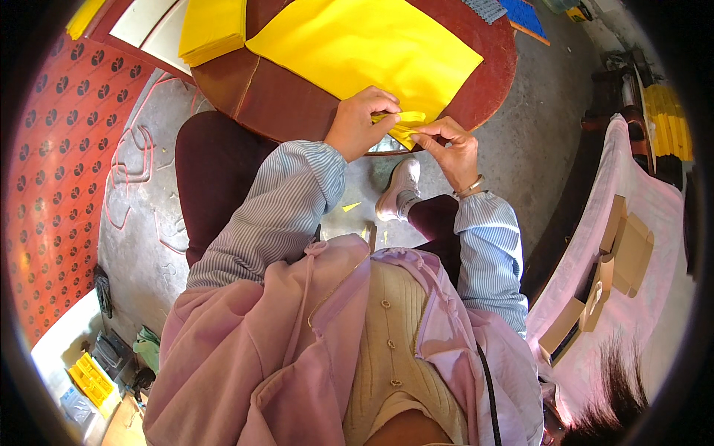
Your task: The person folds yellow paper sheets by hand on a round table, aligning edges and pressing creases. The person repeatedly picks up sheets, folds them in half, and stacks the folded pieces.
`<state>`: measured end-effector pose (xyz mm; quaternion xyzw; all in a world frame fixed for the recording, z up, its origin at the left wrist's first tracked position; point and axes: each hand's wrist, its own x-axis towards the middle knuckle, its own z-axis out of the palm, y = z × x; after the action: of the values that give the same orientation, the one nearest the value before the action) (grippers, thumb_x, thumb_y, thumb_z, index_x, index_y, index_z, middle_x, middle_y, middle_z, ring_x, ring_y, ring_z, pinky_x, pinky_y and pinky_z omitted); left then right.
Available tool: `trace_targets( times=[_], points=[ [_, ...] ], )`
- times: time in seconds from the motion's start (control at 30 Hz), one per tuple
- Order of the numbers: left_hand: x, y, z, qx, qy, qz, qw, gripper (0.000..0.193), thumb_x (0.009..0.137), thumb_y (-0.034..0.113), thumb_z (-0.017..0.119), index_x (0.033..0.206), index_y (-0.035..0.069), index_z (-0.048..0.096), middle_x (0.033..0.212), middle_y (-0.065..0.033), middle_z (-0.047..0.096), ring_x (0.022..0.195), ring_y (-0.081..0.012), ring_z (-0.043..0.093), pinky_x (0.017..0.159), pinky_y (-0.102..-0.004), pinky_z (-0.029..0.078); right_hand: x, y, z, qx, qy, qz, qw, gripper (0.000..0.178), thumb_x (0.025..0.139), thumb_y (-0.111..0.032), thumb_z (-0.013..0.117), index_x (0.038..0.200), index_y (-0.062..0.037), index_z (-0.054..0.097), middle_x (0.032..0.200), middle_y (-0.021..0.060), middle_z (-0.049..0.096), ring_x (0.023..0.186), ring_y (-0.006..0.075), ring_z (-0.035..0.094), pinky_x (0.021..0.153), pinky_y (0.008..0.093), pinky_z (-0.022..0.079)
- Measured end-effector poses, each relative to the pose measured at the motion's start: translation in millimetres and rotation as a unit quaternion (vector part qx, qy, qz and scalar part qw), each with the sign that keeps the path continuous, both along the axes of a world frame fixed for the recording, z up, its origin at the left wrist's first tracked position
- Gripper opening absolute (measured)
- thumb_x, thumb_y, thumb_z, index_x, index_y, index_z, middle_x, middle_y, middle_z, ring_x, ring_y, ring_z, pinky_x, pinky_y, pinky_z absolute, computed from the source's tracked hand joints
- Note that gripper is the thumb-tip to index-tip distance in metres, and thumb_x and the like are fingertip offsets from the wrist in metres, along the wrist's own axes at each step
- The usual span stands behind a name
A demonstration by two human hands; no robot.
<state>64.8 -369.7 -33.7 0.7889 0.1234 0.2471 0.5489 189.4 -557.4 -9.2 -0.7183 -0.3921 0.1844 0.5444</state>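
Observation:
A large yellow cloth (pixel 372 52) lies spread over a round reddish-brown table (pixel 290 104), its near corner hanging at the table's edge. My left hand (pixel 358 123) pinches a folded strip at that corner between thumb and fingers. Just to the right, my right hand (pixel 451 151) grips the same gathered corner with thumb and forefinger. The fold between them is small, and its inner layers are partly hidden by the fingers. At the table's far left sits a neat stack of yellow cloths (pixel 213 31).
Open cardboard boxes (pixel 628 253) rest on a pink cloth (pixel 587 260) to the right. A blue piece (pixel 526 18) shows at the far right, past the table. On the floor lie a yellow scrap (pixel 351 207) and pinkish cord (pixel 141 156). A red patterned sheet (pixel 63 171) stands left.

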Motion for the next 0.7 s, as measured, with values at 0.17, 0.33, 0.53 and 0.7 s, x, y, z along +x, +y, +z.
trace_targets(
  times=[0.17,0.33,0.53,0.7],
  points=[
    [-3,6,-1,0.002,0.003,-0.043,0.999,0.019,0.085,0.003,0.076,0.104,0.0,0.075,0.121,-0.0111,0.072,0.107,-0.0231,0.073,0.093,-0.0318,0.059,0,2,0,-0.007,0.008,-0.004,1.0,0.014,0.086,-0.002,0.087,0.098,-0.0001,0.081,0.085,0.0033,0.071,0.076,0.0096,0.066,0.067,0.0256,0.054],
    [-5,3,3,0.039,0.006,-0.041,0.998,0.023,0.082,0.002,0.079,0.104,0.002,0.076,0.123,-0.0116,0.07,0.107,-0.0243,0.073,0.091,-0.0323,0.059,0,3,-2,0.003,0.001,-0.01,1.0,0.012,0.087,-0.004,0.086,0.097,-0.0003,0.081,0.084,0.0023,0.07,0.073,0.0083,0.062,0.064,0.0247,0.051],
    [-7,-10,5,0.046,0.015,-0.01,0.999,0.023,0.08,0.004,0.084,0.102,0.002,0.078,0.119,-0.0126,0.07,0.102,-0.0276,0.073,0.087,-0.0333,0.059,0,2,2,-0.009,-0.001,-0.006,1.0,0.011,0.089,-0.006,0.085,0.099,-0.0024,0.08,0.087,-0.0002,0.069,0.076,0.0076,0.061,0.066,0.0234,0.046],
    [-3,-18,7,0.05,-0.001,0.033,0.998,0.018,0.082,0.008,0.085,0.095,0.0,0.076,0.117,-0.0145,0.07,0.098,-0.0307,0.073,0.083,-0.0354,0.059,0,13,15,-0.001,-0.041,-0.026,0.999,0.008,0.088,-0.002,0.084,0.095,-0.0023,0.08,0.089,0.0012,0.068,0.078,0.0075,0.063,0.066,0.0226,0.05]
  ],
)
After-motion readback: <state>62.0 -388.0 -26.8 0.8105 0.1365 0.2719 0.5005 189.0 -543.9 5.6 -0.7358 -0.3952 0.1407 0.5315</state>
